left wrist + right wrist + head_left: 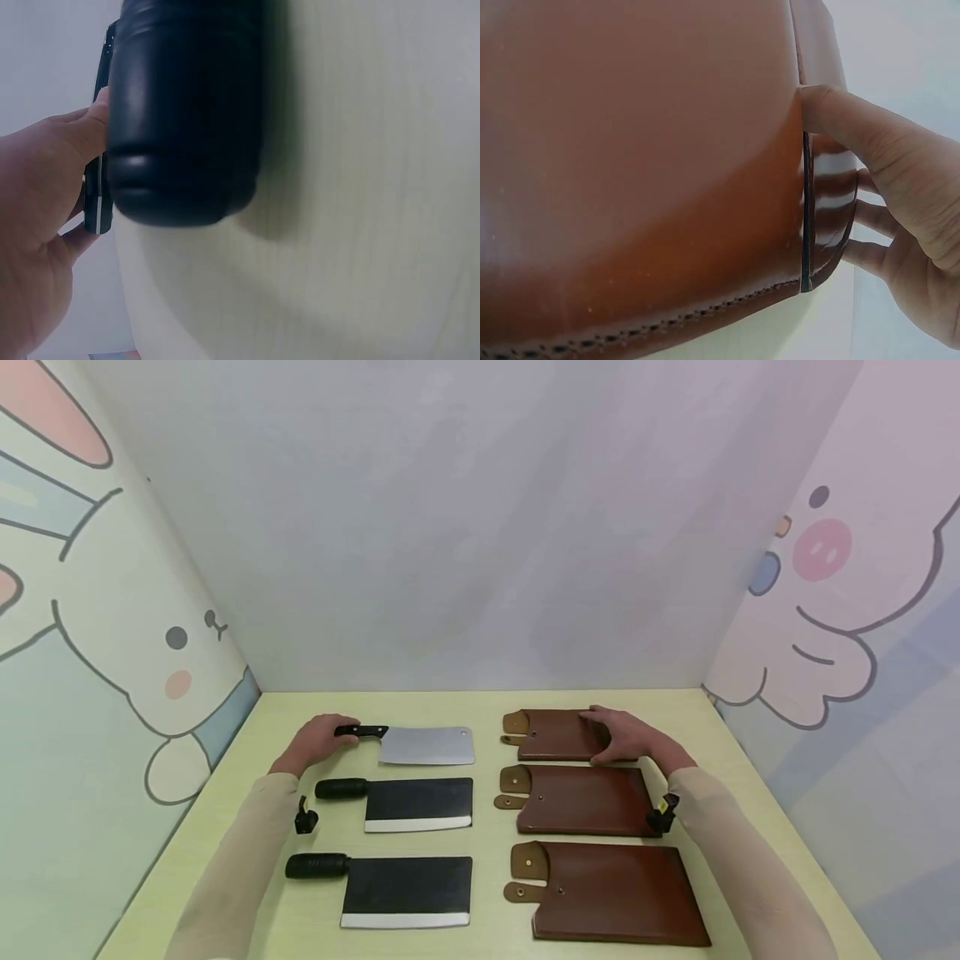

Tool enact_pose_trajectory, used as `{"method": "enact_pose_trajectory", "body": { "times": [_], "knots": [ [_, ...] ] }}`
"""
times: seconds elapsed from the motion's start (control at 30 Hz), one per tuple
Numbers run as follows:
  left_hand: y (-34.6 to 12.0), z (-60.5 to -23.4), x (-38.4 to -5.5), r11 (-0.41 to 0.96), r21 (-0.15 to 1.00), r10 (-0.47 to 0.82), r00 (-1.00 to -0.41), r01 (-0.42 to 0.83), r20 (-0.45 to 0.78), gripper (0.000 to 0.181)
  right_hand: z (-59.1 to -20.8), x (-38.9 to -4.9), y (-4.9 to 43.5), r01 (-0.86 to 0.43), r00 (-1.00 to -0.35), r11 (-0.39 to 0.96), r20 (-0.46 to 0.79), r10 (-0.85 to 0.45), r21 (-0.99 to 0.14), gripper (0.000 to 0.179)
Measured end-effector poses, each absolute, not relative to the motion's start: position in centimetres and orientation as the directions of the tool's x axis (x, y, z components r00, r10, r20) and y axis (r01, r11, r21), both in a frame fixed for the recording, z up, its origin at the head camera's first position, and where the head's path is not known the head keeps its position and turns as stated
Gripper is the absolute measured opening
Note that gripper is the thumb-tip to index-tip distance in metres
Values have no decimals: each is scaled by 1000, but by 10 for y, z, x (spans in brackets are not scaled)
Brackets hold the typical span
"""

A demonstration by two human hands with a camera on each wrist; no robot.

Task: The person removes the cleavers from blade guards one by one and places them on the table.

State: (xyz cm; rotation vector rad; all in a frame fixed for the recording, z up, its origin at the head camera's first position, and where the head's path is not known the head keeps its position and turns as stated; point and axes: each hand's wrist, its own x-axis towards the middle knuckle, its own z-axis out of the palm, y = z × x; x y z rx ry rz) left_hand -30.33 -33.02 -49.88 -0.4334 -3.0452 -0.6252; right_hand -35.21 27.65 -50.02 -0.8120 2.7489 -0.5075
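At the far left, my left hand holds the black riveted handle of a cleaver with a plain silver blade, lying flat. In the left wrist view, thumb and fingers pinch that handle. On the right, my right hand spans the farthest brown leather knife sheath, thumb on its near edge and fingers on its far edge. The right wrist view shows this sheath between thumb and fingers, partly hidden behind the middle sheath. Its flap and strap point left, toward the cleavers.
Two dark-bladed cleavers, a middle one and a near one, lie below the first. The middle sheath and a larger near sheath lie beside them. A grey wall stands behind the table.
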Motion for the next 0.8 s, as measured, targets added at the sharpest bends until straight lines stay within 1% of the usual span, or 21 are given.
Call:
{"method": "enact_pose_trajectory", "body": {
  "times": [0.3, 0.47, 0.63, 0.8],
  "knots": [
    [-329, -504, -306, 884, 385, 267, -962, 264, 47, 40, -498, -351, 277, -464, -823, 795, -141, -550, -392, 99],
    [-330, -503, -307, 887, 382, 265, -963, 260, 41, 41, -498, -351, 278, -472, -821, 790, -131, -556, -392, 99],
    [-332, -504, -304, 885, 392, 264, -964, 252, 23, 45, -495, -348, 279, -497, -813, 771, -96, -574, -397, 98],
    [-330, -498, -303, 874, 422, 254, -967, 239, 22, 53, -485, -344, 281, -486, -836, 761, -26, -548, -431, 92]
  ]
}}
